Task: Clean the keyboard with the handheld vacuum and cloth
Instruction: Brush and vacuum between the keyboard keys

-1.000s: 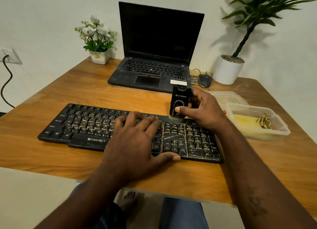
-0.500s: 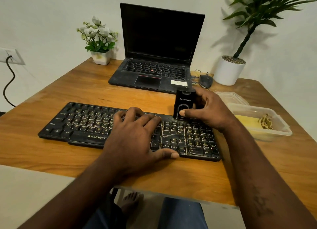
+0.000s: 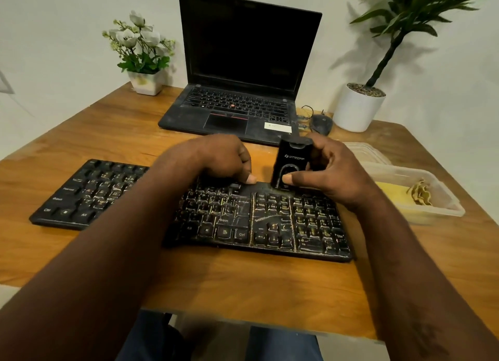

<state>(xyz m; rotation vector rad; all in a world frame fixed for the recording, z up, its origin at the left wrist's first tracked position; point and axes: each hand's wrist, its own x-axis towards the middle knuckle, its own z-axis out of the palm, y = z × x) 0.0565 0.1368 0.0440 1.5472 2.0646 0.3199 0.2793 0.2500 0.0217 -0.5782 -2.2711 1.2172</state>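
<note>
A dusty black keyboard [image 3: 270,223] lies across the wooden table [image 3: 243,287]. My right hand [image 3: 332,171] grips a small black handheld vacuum [image 3: 290,162], held upright with its lower end on the keyboard's far edge above the navigation keys. My left hand [image 3: 218,158] rests curled on the keyboard's top rows just left of the vacuum, thumb pressed on the far edge. My left forearm hides the keyboard's middle. A yellow cloth [image 3: 394,196] lies in a clear plastic tub [image 3: 445,212] to the right.
An open black laptop [image 3: 243,71] stands behind the keyboard, with a mouse [image 3: 321,123] and cable beside it. A white flower pot [image 3: 145,82] sits back left and a white potted plant [image 3: 356,106] back right. A plastic lid [image 3: 367,152] lies behind the tub.
My left hand has moved from flat on the keyboard's middle up to its far edge beside the vacuum, fingers curled. The vacuum stays at the far edge. The view has moved closer.
</note>
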